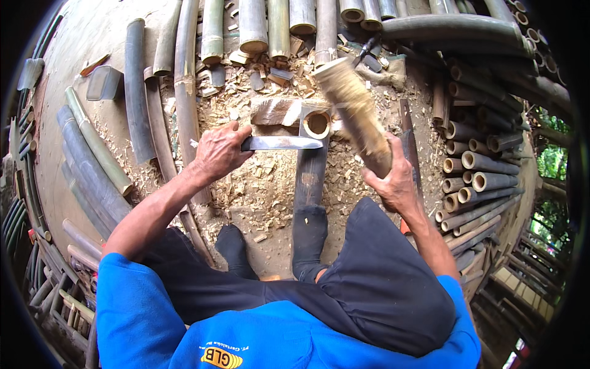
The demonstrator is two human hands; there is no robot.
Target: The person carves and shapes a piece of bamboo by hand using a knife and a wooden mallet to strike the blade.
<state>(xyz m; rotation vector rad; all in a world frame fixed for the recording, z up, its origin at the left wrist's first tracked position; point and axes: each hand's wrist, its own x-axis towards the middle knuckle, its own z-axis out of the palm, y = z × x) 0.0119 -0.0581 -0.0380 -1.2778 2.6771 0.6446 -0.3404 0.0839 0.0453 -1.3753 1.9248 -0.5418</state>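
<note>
My left hand (pixel 222 149) is closed round the handle of a knife (pixel 286 143), whose blade points right. The blade lies across a dark bamboo pole (pixel 309 175), just below a round opening with a pale rim near the pole's far end. In my right hand (pixel 395 177) is a mallet (pixel 350 107), a thick, frayed length of bamboo or wood, held raised and tilted to the right of the pole. Slight motion blur softens it. A pale wood block (pixel 273 113) lies beside the pole's far end. My dark-socked right foot (pixel 309 237) is at the pole's near end.
Wood chips (pixel 246 190) cover the ground around the pole. Several bamboo poles (pixel 253 27) lie at the back, more lie to the left (pixel 139 92), and a stack (pixel 485 161) stands at the right. A clear plastic tub (pixel 104 83) sits at the far left.
</note>
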